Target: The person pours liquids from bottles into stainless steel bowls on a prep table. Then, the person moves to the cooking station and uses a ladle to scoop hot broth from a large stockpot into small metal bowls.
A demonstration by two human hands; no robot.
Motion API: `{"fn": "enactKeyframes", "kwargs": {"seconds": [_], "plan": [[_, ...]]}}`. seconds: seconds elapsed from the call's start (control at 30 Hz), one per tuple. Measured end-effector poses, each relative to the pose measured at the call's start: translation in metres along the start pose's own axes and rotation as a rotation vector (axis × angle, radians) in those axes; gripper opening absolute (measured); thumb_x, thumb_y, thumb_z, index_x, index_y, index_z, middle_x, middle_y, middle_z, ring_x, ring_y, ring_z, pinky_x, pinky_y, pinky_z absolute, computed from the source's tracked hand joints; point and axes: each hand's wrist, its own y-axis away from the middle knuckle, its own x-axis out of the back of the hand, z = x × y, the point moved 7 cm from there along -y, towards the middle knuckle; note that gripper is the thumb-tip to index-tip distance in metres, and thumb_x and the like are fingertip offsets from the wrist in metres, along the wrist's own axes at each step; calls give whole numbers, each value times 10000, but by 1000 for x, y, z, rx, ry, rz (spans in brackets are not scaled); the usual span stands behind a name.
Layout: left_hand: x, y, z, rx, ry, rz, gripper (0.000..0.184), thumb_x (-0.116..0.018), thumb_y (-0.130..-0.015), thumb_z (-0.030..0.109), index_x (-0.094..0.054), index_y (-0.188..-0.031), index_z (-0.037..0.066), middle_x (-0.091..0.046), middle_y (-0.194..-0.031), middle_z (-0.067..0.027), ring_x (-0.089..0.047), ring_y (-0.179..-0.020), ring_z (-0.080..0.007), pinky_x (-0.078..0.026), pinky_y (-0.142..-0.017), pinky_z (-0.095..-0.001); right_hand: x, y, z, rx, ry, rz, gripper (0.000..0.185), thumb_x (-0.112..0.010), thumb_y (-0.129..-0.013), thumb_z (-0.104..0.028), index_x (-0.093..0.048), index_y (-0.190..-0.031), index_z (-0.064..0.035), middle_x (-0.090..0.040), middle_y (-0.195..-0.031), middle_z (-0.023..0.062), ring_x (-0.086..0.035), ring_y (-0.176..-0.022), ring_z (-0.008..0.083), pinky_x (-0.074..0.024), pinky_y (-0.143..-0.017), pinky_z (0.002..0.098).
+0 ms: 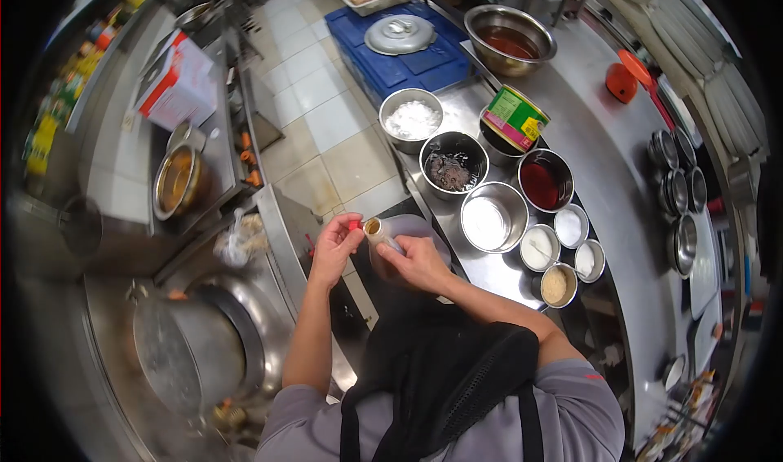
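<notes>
Pinched in the fingers of my left hand (333, 248) is a small red cap (354, 225). My right hand (418, 263) grips the handle of a translucent plastic jug (409, 227) in front of my body. The jug's uncapped mouth (373, 226) points up, close beside the cap but apart from it. Brownish colour shows inside the mouth. My right hand and forearm hide part of the jug's body. To the right stand an empty-looking steel pot (494, 217), a pot with dark contents (453, 163) and a pot of white stuff (412, 120).
Small cups of white powder (538, 247) and yellowish granules (559, 286) sit on the steel counter (510, 278), near a pot of dark red liquid (545, 180) and a green-pink tin (515, 118). A blue chest (359, 50) stands ahead. Left is a large steel pot (188, 352).
</notes>
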Motion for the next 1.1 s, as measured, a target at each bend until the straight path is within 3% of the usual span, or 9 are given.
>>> {"fn": "enactKeyframes", "kwargs": {"seconds": [0.17,0.3,0.4,0.57,0.67,0.7,0.8,0.93,1.1], "plan": [[-52,108,37,-114,-362,179,328,-763,-825,129,-664,-1125,42,-600,-909,-3,-535,-726,-79,-458,-655,-240,-3,76,-9,124,31,-205,460,-622,-922,-385,-623,-738,37,-605,-609,218,-621,-540,342,-458,-522,433],[-117,184,68,-264,-819,239,357,-812,-750,155,-691,-1066,41,-573,-869,-48,-560,-712,-144,-472,-646,-287,-2,147,3,221,44,-304,459,-623,-919,-383,-626,-735,37,-606,-618,222,-625,-557,355,-465,-539,438],[-143,222,53,-243,-868,211,344,-817,-741,153,-702,-1049,53,-572,-889,-33,-531,-714,-138,-442,-628,-275,7,195,10,207,32,-359,465,-619,-919,-389,-630,-737,38,-616,-639,228,-638,-588,363,-473,-556,444],[-186,290,22,-171,-810,61,320,-739,-830,145,-677,-1132,60,-566,-968,-73,-598,-794,-177,-495,-718,-264,11,269,46,192,118,-429,483,-604,-923,-411,-643,-749,38,-628,-664,240,-650,-627,387,-484,-582,460],[-206,329,-1,-65,-868,75,319,-736,-836,169,-673,-1128,59,-568,-951,-88,-601,-778,-201,-498,-699,-294,16,312,63,185,161,-475,490,-598,-926,-420,-650,-758,37,-634,-687,252,-649,-655,409,-488,-599,469],[-216,341,-3,-95,-962,110,313,-720,-852,232,-666,-1097,44,-580,-913,-122,-619,-778,-274,-505,-696,-355,17,326,69,180,163,-474,489,-597,-927,-420,-652,-762,37,-635,-693,255,-649,-661,412,-489,-601,469],[-239,374,-16,-72,-1088,178,337,-700,-855,297,-658,-1047,23,-603,-914,-164,-618,-865,-359,-504,-759,-434,24,370,71,151,159,-472,483,-592,-931,-412,-654,-775,41,-636,-706,263,-648,-671,418,-487,-605,472],[-269,434,-27,-100,-1136,312,306,-664,-891,327,-656,-960,29,-617,-884,-168,-628,-811,-381,-512,-724,-446,28,430,75,173,242,-492,471,-588,-935,-393,-652,-788,49,-636,-714,268,-650,-684,424,-487,-609,471],[-295,515,-44,-145,-1127,365,322,-634,-906,326,-645,-1026,28,-603,-905,-159,-621,-865,-377,-506,-762,-454,25,503,68,265,364,-504,429,-603,-925,-353,-633,-775,48,-624,-716,283,-630,-674,444,-480,-625,498]]}}
